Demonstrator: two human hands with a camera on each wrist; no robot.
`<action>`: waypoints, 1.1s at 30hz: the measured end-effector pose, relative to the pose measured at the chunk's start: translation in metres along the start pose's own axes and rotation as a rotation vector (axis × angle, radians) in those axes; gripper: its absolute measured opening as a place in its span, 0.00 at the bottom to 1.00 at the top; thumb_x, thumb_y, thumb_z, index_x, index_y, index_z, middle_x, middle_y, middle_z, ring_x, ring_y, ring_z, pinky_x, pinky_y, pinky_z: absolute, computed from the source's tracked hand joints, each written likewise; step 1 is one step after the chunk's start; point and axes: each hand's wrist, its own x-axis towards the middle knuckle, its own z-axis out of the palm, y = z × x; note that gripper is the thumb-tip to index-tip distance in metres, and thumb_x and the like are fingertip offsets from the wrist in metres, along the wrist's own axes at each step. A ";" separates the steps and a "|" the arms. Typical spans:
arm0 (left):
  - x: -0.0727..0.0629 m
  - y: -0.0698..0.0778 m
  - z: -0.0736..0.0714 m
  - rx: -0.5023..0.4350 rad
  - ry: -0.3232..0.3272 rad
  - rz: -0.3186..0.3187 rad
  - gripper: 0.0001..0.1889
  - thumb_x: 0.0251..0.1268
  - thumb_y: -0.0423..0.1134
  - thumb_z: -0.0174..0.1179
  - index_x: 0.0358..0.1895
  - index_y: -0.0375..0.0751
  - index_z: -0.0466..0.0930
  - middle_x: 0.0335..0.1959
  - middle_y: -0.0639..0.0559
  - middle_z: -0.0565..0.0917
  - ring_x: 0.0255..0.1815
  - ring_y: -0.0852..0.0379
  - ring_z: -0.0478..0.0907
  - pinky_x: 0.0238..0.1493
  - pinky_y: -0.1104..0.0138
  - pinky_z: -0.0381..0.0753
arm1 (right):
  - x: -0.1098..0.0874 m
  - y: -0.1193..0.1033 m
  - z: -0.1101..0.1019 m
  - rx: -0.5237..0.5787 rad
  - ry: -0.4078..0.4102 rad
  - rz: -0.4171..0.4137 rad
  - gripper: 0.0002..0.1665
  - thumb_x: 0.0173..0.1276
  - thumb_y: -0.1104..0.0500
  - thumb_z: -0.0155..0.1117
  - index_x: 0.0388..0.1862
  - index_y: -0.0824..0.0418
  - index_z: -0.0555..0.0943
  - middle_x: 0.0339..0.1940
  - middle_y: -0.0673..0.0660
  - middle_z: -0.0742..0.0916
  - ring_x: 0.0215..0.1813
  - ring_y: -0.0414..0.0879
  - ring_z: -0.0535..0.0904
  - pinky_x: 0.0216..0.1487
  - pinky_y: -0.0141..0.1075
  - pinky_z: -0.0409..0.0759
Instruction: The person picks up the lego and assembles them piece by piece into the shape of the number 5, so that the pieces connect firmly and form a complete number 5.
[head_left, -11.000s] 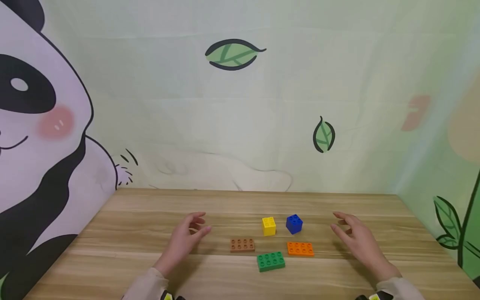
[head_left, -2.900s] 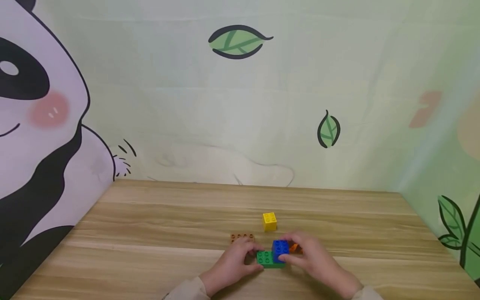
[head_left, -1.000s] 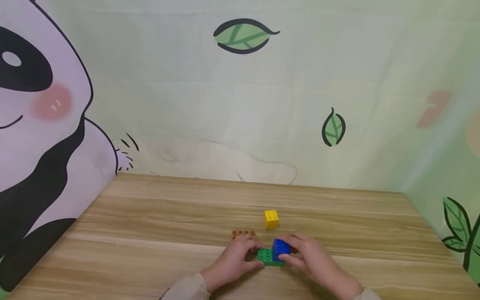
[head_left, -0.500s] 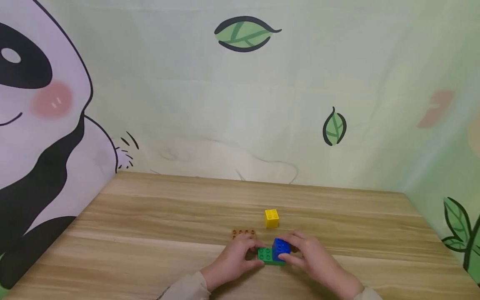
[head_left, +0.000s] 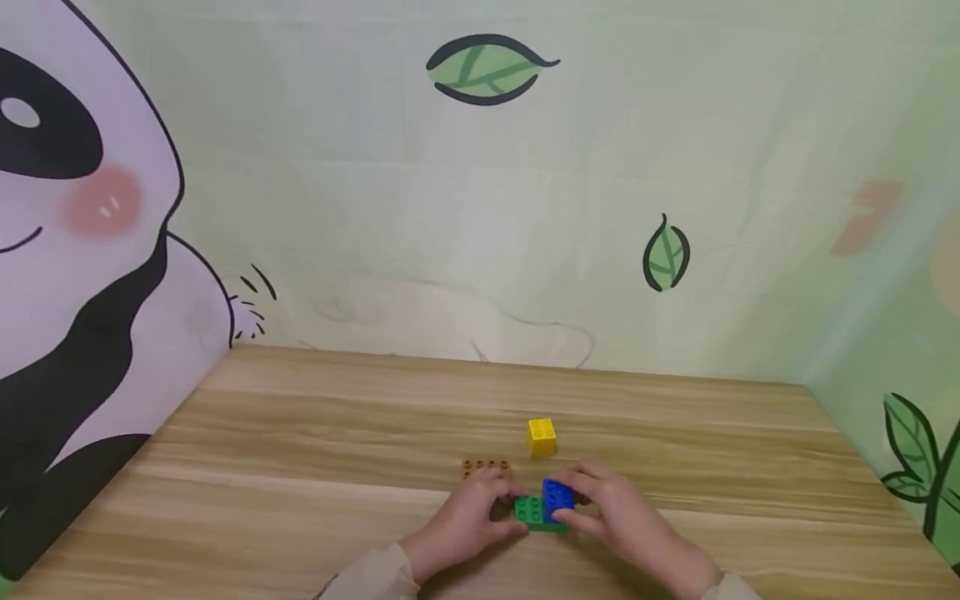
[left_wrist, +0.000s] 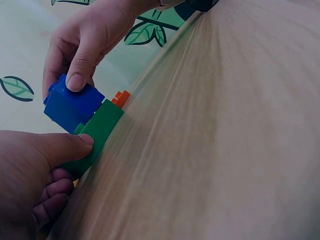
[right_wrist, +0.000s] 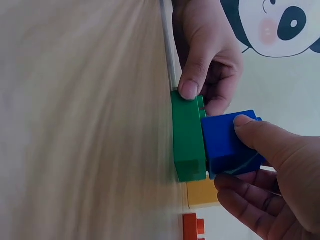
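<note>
My left hand [head_left: 468,521] pinches the left end of a green toy building brick [head_left: 528,510], which lies flat on the table. My right hand [head_left: 622,512] holds a small square blue building brick [head_left: 557,500] between thumb and fingers. The blue brick is over the right half of the green one and leans a little. In the right wrist view a narrow dark gap shows between the blue brick [right_wrist: 232,142] and the green brick [right_wrist: 189,140]. Studs on the green brick's left half stay uncovered.
Behind the green brick stands a square yellow brick [head_left: 542,437]. A brown brick [head_left: 486,467] lies just beyond my left hand, partly covered by it. An orange brick [left_wrist: 120,98], hidden in the head view behind my right hand, shows in both wrist views.
Earlier the hands were apart and the blue brick stood at the back right; it is now at the green brick, in my right hand. Over the last half second it has shifted slightly left.
</note>
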 end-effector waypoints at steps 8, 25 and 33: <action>0.002 -0.003 -0.003 -0.002 0.021 0.033 0.17 0.53 0.44 0.71 0.46 0.44 0.84 0.35 0.58 0.78 0.37 0.67 0.71 0.41 0.74 0.74 | 0.002 0.003 0.003 0.036 0.024 0.014 0.22 0.64 0.49 0.66 0.54 0.58 0.82 0.43 0.48 0.84 0.41 0.36 0.79 0.44 0.35 0.83; -0.003 -0.001 -0.001 -0.063 0.011 -0.009 0.17 0.53 0.43 0.71 0.47 0.45 0.83 0.37 0.59 0.77 0.39 0.67 0.70 0.43 0.73 0.73 | -0.002 0.012 0.008 0.263 0.019 0.065 0.23 0.61 0.49 0.69 0.52 0.59 0.80 0.40 0.50 0.83 0.37 0.32 0.76 0.36 0.27 0.79; -0.001 -0.002 0.001 -0.065 0.008 -0.004 0.17 0.52 0.43 0.72 0.47 0.46 0.83 0.37 0.60 0.77 0.39 0.68 0.70 0.43 0.73 0.73 | -0.003 0.013 0.003 0.267 0.026 0.074 0.25 0.61 0.47 0.69 0.52 0.59 0.80 0.41 0.51 0.84 0.38 0.33 0.77 0.37 0.27 0.79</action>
